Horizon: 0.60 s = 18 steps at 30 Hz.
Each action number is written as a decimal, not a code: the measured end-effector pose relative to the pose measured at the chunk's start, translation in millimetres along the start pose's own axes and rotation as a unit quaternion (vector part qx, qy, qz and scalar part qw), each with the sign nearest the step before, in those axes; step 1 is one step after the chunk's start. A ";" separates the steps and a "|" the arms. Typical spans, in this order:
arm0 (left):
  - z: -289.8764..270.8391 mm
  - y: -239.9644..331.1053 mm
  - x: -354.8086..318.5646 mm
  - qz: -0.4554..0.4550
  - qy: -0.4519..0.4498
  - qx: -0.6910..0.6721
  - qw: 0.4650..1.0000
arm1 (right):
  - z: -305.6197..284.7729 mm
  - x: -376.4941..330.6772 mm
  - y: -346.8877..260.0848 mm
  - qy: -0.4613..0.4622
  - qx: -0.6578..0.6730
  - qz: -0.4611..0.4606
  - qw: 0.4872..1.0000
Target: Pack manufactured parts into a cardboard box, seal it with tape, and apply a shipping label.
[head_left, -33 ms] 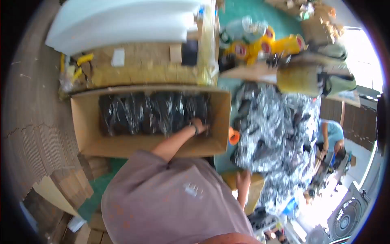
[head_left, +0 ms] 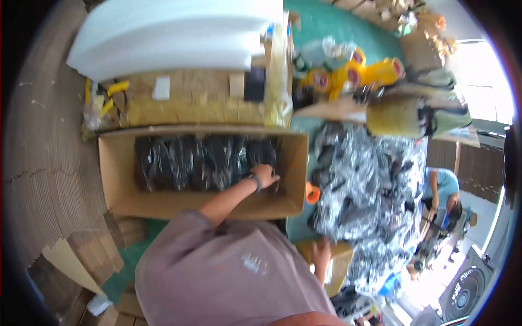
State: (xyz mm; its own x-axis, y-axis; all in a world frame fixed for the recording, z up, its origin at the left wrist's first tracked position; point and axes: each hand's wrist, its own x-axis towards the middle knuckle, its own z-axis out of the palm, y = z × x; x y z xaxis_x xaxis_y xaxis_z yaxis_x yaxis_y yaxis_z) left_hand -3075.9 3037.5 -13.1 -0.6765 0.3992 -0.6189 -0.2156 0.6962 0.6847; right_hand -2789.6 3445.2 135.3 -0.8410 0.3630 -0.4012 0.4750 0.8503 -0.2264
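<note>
A long open cardboard carton (head_left: 204,205) stands in front of me with a row of black items in clear plastic bags (head_left: 185,163) inside. Over the right end of that row is my left hand (head_left: 265,175), its thumb and fingers apart, touching the bags. A dark band circles its wrist. My right hand (head_left: 321,252) is lower right, beside a brown taped box (head_left: 341,255), with its fingers spread and slightly blurred. Whether it touches the box I cannot tell. A heap of bagged dark items (head_left: 353,179) lies to the right of the carton.
An orange tape ring (head_left: 312,193) sits against the carton's right side. White foam sheets (head_left: 174,38) lie beyond it, with yellow tape rolls (head_left: 348,76) at the far right. Stacked flat cardboard (head_left: 43,141) lines the left. Another person (head_left: 443,187) works at far right.
The whole scene sits slightly lower in the picture. My left hand shows more clearly over the bags at the carton's right end. My right hand has shifted slightly down and left.
</note>
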 end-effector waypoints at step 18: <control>-616.7 -153.7 -179.9 0.166 0.421 0.320 0.832 | 74.5 -67.6 -52.7 -0.091 0.099 0.063 0.989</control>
State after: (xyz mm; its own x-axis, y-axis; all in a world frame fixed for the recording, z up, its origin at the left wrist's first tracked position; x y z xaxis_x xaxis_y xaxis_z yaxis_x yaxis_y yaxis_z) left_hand -3355.3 2490.7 230.4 -0.9358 0.2609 0.2370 0.3185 0.9138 0.2520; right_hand -2738.6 3347.5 108.2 -0.7196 0.3710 -0.5869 0.6299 0.7045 -0.3270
